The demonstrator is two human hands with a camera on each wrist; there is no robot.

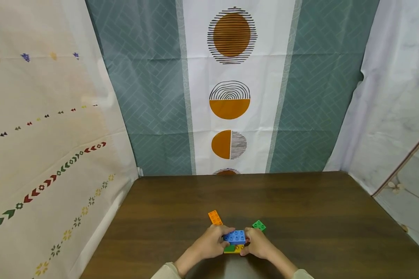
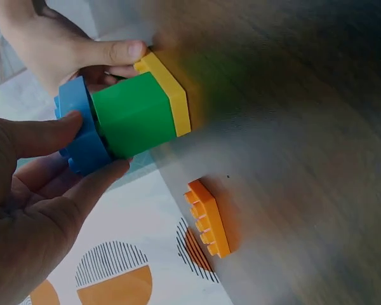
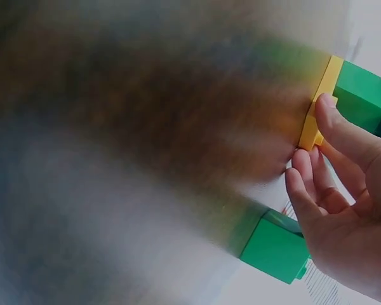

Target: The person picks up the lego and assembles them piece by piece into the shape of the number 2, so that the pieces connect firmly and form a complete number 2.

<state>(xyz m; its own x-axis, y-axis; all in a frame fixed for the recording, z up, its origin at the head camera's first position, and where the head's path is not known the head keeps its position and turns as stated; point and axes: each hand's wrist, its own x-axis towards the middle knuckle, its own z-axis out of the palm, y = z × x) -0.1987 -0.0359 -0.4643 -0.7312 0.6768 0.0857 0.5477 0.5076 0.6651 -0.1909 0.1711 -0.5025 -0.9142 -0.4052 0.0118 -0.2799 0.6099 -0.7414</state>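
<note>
Both hands are on the brick stack [image 1: 234, 242] at the near edge of the table [image 1: 300, 217]: blue brick [image 2: 79, 136] on top, green brick [image 2: 134, 121] under it, yellow plate [image 2: 168, 92] at the base. The left hand [image 1: 209, 243] pinches the blue brick between thumb and fingers. The right hand [image 1: 258, 243] grips the yellow plate. An orange plate [image 1: 215, 217] and a small green brick [image 1: 258, 225] lie just beyond.

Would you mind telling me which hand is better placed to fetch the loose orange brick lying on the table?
Probably the left hand. The orange brick lies just beyond its fingers, on its side of the stack, whereas the right hand sits nearer the small green brick. Both hands grip the stack now.
</note>
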